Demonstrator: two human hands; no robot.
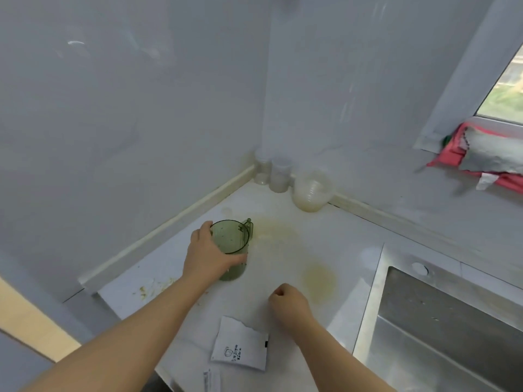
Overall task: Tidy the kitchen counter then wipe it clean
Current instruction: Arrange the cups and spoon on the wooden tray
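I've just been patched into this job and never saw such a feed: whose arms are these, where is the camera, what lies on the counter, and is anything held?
No machine here: a person works bare-handed, and the single picture comes from a wide-angle camera on their head, looking down. The left hand grips an upright green cup on the white counter. The right hand is curled, with nothing seen in it. Also on the counter: a torn white packet, yellowish stains, crumbs and clear tubs in the corner. A steel sink is at right.
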